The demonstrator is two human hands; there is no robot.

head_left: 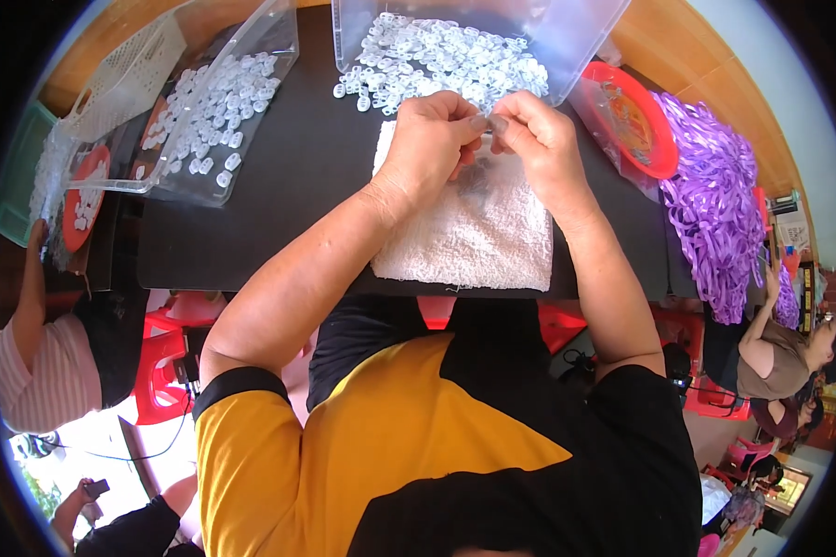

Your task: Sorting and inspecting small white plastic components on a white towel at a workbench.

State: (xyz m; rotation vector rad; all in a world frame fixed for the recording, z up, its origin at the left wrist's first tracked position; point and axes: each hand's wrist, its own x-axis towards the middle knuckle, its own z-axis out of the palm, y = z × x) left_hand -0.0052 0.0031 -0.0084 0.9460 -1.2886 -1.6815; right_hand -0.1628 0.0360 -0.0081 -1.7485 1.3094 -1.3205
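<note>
My left hand [427, 139] and my right hand [543, 148] meet over the far part of a white towel [469, 246]. The thumb and fingers of each are pinched together, their tips almost touching. Whatever they hold between them is too small and hidden to name. Just beyond my hands is a heap of small whitish clear plastic pieces [437, 56], shaped like little rings or buckles. They lie in and at the front of a clear plastic bin [585, 42].
On the left, a tilted clear bin [139, 186] holds more white pieces [214, 111] beside a white basket [125, 70]. To the right are a red round tray [664, 139] and a pile of purple straps [711, 204]. Other people [51, 371] sit at both sides of the black table [279, 209].
</note>
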